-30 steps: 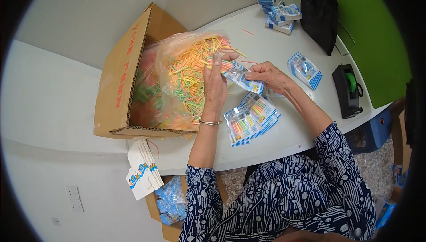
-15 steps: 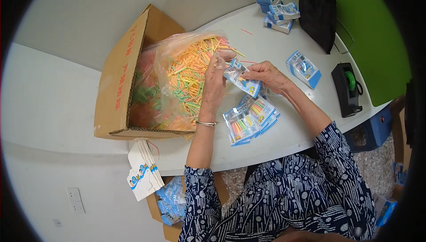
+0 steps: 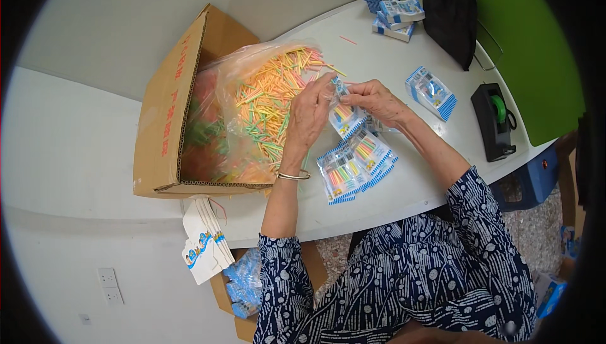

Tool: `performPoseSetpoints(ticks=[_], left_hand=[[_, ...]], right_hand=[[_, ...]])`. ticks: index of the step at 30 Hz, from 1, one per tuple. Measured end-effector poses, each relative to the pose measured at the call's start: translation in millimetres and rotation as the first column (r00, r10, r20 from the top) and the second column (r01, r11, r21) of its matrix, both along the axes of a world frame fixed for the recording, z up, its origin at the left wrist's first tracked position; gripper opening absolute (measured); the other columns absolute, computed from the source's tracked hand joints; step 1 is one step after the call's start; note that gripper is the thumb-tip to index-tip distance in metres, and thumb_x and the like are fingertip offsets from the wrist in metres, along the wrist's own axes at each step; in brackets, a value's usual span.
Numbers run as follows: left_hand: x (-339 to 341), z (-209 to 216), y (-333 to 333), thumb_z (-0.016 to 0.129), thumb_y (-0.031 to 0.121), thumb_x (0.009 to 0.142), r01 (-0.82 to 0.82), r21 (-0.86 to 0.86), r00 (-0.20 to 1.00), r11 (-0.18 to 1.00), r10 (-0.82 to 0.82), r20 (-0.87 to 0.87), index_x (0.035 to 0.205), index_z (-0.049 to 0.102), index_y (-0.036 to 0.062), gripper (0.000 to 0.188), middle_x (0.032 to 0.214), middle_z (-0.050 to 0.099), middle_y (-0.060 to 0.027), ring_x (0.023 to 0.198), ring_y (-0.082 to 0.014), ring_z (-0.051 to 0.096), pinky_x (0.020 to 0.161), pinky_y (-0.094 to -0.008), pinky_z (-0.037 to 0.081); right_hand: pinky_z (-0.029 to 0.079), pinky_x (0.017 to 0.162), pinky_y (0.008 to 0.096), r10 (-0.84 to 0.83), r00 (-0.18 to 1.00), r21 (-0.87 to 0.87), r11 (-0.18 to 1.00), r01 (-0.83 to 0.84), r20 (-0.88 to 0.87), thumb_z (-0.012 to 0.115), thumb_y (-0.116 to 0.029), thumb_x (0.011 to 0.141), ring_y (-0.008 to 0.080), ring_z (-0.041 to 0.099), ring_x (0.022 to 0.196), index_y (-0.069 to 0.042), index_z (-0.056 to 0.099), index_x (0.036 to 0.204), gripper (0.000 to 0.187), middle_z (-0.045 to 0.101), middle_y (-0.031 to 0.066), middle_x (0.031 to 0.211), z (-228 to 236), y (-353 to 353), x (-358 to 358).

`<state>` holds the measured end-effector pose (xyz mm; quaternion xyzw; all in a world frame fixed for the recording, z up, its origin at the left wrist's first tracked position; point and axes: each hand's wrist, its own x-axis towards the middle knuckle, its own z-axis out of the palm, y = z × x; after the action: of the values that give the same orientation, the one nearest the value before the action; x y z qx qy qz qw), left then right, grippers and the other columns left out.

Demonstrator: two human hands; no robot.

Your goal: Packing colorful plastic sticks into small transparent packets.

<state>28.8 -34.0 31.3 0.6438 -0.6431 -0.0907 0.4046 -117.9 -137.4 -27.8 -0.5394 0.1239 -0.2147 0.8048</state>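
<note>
Between my two hands hangs a small clear packet (image 3: pixel 344 120) with blue print and short coloured sticks inside. My left hand (image 3: pixel 309 107), a bangle at its wrist, pinches the packet's top edge from the left. The fingers of my right hand (image 3: pixel 379 104) close on the same upper part from the right. Just below lie several filled packets (image 3: pixel 347 173), overlapping on the white table. To the left of my left hand is a heap of thin pastel sticks (image 3: pixel 268 101), spilling from a clear plastic bag (image 3: pixel 221 85).
The bag lies in a tipped cardboard box (image 3: pixel 165 110). At right are a lone packet (image 3: pixel 432 93), a black tape dispenser (image 3: pixel 495 120) and a black bag (image 3: pixel 449 19). Small boxes (image 3: pixel 391 9) stack at the back. Flat cartons (image 3: pixel 205 243) and a box of blue packets (image 3: pixel 245 281) sit at lower left.
The held packet has turned from slanted to more upright, and both hands have drawn together at its top edge. The whole view has shifted slightly.
</note>
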Motion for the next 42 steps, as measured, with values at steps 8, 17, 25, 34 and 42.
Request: performPoseSetpoints(ticks=[8,17,25,34,42], left_hand=[[-1.9,4.4,5.2,0.059,0.008,0.085,0.073,0.038,0.944,0.997,-0.056,-0.326,0.116,0.054,0.0009,0.032,0.093,0.063,-0.0098,0.082,-0.0131,0.059,0.071,-0.0284,0.049],[-10.3,10.1,11.2,0.063,0.000,0.083,0.196,0.073,0.743,0.978,-0.099,-0.662,0.118,0.050,0.0006,0.037,0.103,0.060,-0.0065,0.093,-0.0101,0.058,0.077,-0.0229,0.049],[-8.9,5.5,15.5,0.062,0.000,0.084,0.152,0.065,0.785,0.986,-0.081,-0.614,0.114,0.051,-0.0006,0.032,0.100,0.062,-0.0078,0.086,-0.0101,0.060,0.073,-0.0218,0.049],[-9.1,8.3,13.9,0.061,0.006,0.087,0.109,0.073,0.761,0.991,-0.036,-0.648,0.096,0.063,-0.0016,0.011,0.087,0.063,-0.0023,0.080,-0.0072,0.056,0.071,-0.0220,0.048],[28.6,15.9,-0.9,0.067,0.016,0.084,-0.345,-0.308,0.935,0.887,0.353,-0.031,0.103,0.060,-0.0033,0.029,0.090,0.061,-0.0054,0.084,-0.0127,0.056,0.073,-0.0265,0.048]], right_hand=[[0.045,0.067,0.0200,0.014,0.999,-0.057,0.998,-0.016,-0.029,0.068,-0.017,0.083,0.0049,0.058,0.075,0.001,0.067,0.102,0.026,0.067,0.0021,0.088,3.7,1.1,-3.1],[0.044,0.061,0.0203,0.135,0.980,-0.072,0.987,-0.146,-0.144,0.072,-0.019,0.079,0.0046,0.057,0.066,0.000,0.071,0.088,0.021,0.068,0.0031,0.075,16.1,8.5,-17.9],[0.039,0.057,0.0199,0.147,0.975,-0.083,0.983,-0.162,-0.165,0.074,-0.022,0.078,0.0038,0.053,0.061,-0.001,0.071,0.082,0.022,0.067,0.0018,0.071,20.2,15.8,-17.0],[0.037,0.053,0.0205,0.115,0.965,-0.162,0.974,-0.156,-0.234,0.077,-0.025,0.075,0.0037,0.052,0.059,-0.001,0.071,0.078,0.025,0.065,0.0012,0.067,24.6,16.2,-18.6],[0.033,0.050,0.0222,0.062,0.960,-0.154,0.982,-0.106,-0.271,0.079,-0.028,0.072,0.0043,0.046,0.053,-0.001,0.071,0.075,0.028,0.060,0.0000,0.061,19.0,11.6,-22.1]])
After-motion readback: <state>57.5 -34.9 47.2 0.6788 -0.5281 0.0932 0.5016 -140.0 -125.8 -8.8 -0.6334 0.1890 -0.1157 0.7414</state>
